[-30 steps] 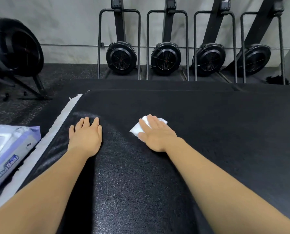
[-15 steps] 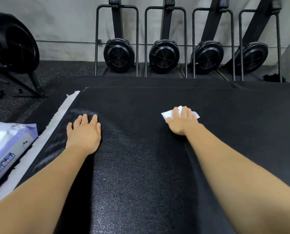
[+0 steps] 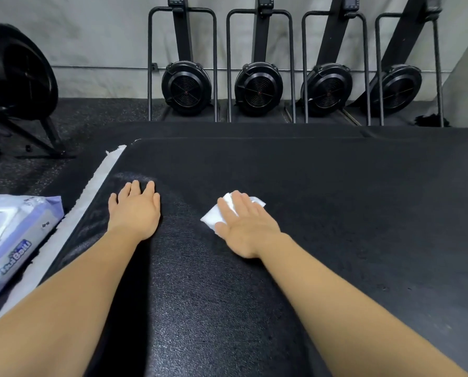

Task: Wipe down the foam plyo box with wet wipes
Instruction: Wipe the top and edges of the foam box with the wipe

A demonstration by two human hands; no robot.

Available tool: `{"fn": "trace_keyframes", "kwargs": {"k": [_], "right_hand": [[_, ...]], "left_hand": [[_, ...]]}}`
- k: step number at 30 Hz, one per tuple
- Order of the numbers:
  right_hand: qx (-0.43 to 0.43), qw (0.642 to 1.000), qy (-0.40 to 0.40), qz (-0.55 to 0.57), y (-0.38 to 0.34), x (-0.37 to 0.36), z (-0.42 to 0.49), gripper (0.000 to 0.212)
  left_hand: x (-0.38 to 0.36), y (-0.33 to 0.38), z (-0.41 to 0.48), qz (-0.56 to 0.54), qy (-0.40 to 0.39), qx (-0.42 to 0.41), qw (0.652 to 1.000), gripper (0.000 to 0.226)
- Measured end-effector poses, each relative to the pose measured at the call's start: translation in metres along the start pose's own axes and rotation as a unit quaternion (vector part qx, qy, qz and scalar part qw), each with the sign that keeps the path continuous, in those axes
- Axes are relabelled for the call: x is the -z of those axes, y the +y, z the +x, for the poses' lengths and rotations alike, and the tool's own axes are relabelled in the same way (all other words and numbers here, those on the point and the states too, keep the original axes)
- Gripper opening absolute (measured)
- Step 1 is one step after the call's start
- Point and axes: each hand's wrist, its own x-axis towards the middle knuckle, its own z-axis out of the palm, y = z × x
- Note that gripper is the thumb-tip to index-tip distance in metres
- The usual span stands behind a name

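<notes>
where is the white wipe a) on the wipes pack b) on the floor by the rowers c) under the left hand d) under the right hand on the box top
d: the wipe lies flat under the right hand on the plyo box, while the left hand rests bare on the box.

A gym: upright rowing machines point(image 3: 258, 85) line the wall point(image 3: 91, 44)

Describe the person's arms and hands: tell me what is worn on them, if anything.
Nothing is worn. The left hand and the right hand are bare: no gloves, and no rings or markings that show. The left forearm and the right forearm are bare down to the frame's lower edge, with no sleeve, watch or band in view.
</notes>
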Motion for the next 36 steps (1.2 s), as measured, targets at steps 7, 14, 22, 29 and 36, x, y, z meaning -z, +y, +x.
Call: {"fn": "trace_keyframes", "kwargs": {"k": [7,14,22,29,36], "right_hand": [[-0.121,0.991,0.048,0.023,0.09,0.028,0.016,0.059],[-0.204,0.977,0.046,0.034,0.097,0.032,0.03,0.063],[-0.106,0.993,0.053,-0.007,0.012,-0.002,-0.016,0.066],[0.004,1.0,-0.015,-0.026,-0.022,-0.015,-0.037,0.066],[-0.056,0.998,0.016,0.01,0.06,0.007,-0.017,0.064]], "left_hand": [[-0.004,-0.003,0.003,0.006,0.006,-0.004,1.0,0.052],[-0.004,-0.002,0.004,0.011,0.009,-0.009,1.0,0.051],[-0.001,0.0,0.002,0.01,0.014,-0.007,1.0,0.05],[0.002,-0.001,-0.001,0.002,0.013,-0.008,1.0,0.05],[-0.004,-0.004,0.004,0.003,0.02,-0.012,1.0,0.05]]}}
